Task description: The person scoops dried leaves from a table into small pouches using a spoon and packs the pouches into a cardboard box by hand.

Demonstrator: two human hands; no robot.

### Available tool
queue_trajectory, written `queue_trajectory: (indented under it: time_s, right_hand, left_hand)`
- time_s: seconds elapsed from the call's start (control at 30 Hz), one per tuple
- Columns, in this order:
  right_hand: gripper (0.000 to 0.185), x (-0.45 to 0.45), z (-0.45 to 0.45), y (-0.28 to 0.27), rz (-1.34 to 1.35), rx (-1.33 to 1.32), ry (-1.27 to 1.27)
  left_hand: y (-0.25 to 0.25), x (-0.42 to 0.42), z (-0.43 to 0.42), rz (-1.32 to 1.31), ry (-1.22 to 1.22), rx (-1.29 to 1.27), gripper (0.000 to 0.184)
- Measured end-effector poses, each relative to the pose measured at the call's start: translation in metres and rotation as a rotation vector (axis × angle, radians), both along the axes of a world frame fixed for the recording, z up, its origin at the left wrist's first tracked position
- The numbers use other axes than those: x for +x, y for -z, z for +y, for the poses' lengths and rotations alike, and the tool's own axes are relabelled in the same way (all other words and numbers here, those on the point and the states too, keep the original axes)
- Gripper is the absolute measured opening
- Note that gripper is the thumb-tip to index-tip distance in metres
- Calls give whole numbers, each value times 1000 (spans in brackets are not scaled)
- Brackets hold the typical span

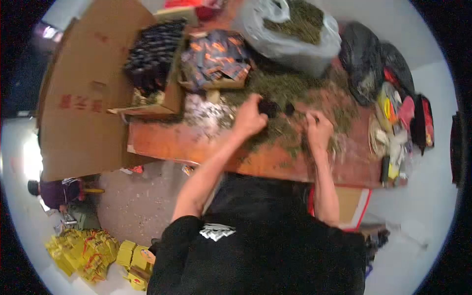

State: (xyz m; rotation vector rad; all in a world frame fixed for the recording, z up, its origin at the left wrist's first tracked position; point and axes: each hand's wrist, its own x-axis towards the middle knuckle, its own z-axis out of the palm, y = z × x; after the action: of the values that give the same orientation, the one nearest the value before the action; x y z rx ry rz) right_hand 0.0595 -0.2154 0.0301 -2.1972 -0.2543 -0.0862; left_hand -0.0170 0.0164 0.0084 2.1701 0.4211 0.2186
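Observation:
Over the reddish wooden table [196, 146], my left hand [251, 118] is closed on a small dark container [268, 108], whose details are blurred. To its right, my right hand [319, 129] has its fingers pinched together beside a small dark round thing [289, 109], which looks like the bowl of a scoop; its handle is hard to make out. Loose dried green-brown plant material [282, 88] lies spread around and beyond both hands. Behind it stands a large clear plastic bag [295, 51] holding more of the same material.
An open box of dark packets [152, 54] and a tray of dark-orange packets [219, 56] stand at the back left, beside a large cardboard box [88, 98]. Black bags [361, 59] are at the right. Another person [59, 191] and yellow packages [88, 253] show at lower left.

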Motion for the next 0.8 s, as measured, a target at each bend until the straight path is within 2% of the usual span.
queue_trajectory:
  time_s: [0.03, 0.07, 0.1, 0.13, 0.17, 0.23, 0.3, 0.33, 0.47, 0.57, 0.67, 0.8]
  right_hand:
    - [21, 1, 0, 4, 3, 103, -39]
    - [21, 2, -1, 4, 110, 95, -58]
    - [18, 6, 1, 14, 49, 73, -60]
    - [16, 13, -5, 37, 45, 184, -87]
    - [15, 6, 4, 19, 82, 228, -81]
    - [14, 4, 5, 15, 211, 308, -67]
    - [12, 4, 5, 13, 218, 309, -68]
    - [12, 5, 4, 13, 224, 300, -58]
    - [15, 15, -4, 27, 294, 312, -51]
    - [12, 6, -1, 4, 299, 344, -62]
    - [13, 12, -7, 10, 331, 410, -44]
    - [13, 15, -10, 11, 395, 477, -11]
  left_hand:
    - [-11, 3, -3, 80, 29, -31, 47]
    - [-5, 7, -6, 64, 37, -52, 45]
    - [-2, 10, -7, 68, 48, -2, 54]
    - [-6, 12, -12, 96, 31, 48, 54]
    - [-19, 16, -11, 194, 75, -47, 56]
    - [-26, 14, -13, 188, 75, -63, 57]
    - [-8, 19, -16, 156, 87, -24, 57]
    - [-8, 18, -22, 80, 40, 21, 51]
    - [-2, 18, -27, 87, 77, 6, 54]
    - [-32, 11, -30, 141, 94, -22, 54]
    - [-11, 13, -30, 9, 98, -46, 59]
    - [3, 10, -27, -21, 65, -45, 58]
